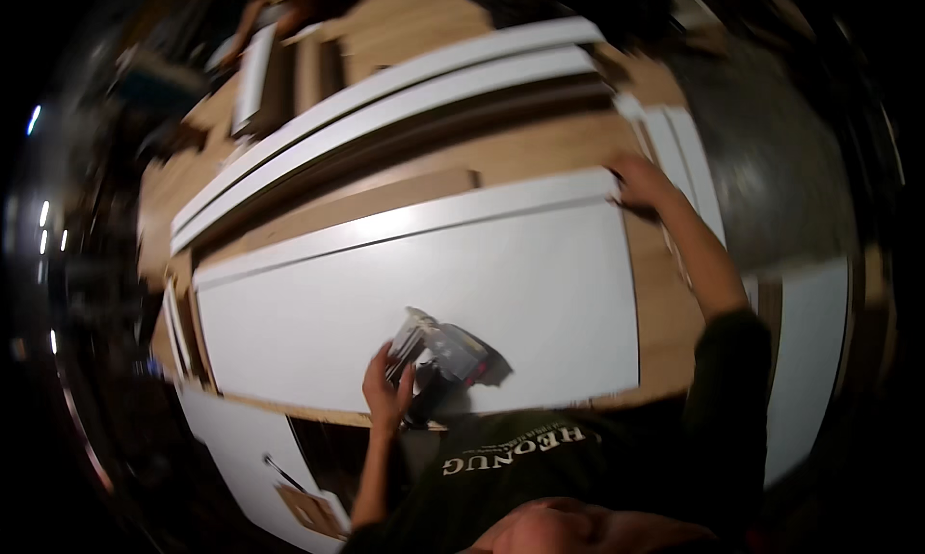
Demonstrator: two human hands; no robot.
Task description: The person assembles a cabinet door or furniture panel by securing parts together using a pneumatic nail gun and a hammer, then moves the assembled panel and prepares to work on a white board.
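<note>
A large white panel (434,303) lies flat in front of me. A narrow white strip (405,224) runs along its far edge, with a dark line between the two. My right hand (640,184) reaches out to the strip's right end, and its fingers curl over the corner there. Near the panel's front edge sits a grey handheld power tool (457,354) with a dark body; blur hides its exact kind. My left hand (387,388) is closed around the tool's left side, its thumb toward me.
Beyond the panel, long white boards (405,96) lie across the wooden tabletop (549,147). More white pieces (686,159) lie at the right. Another person's arm (252,24) shows at the far left. Below left, a white board (241,448) bears a cardboard piece (306,509).
</note>
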